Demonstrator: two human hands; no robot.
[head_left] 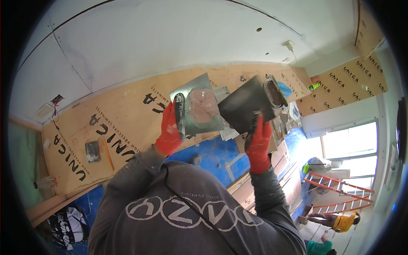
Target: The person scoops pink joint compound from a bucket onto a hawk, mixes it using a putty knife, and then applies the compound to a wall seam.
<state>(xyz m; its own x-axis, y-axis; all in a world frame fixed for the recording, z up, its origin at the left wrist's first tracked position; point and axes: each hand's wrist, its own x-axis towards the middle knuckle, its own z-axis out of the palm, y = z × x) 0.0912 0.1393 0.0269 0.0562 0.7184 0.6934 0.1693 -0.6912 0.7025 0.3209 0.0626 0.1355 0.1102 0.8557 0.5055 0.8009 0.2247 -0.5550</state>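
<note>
My left hand (168,132), in a red glove, is closed around the black, plaster-smeared handle of a steel plastering trowel (216,124). A mound of pinkish plaster (202,104) lies on that trowel's flat blade. In my right hand (260,146), also red-gloved, is a second trowel (243,105) with a wide dark blade; my fingers wrap round its handle. This blade is tilted and slightly blurred, just right of the loaded trowel. Both trowels are held above a counter covered in printed brown board (131,104). Behind the right-hand trowel stands an open grey bag or tub (275,93), partly hidden.
A small flat blade tool (92,151) and an orange stick (109,155) lie on the board at left. Wires hang from a wall opening (56,100). Blue sheeting (212,155) covers the floor. At right stand an orange ladder (340,187) and a person in yellow (342,222).
</note>
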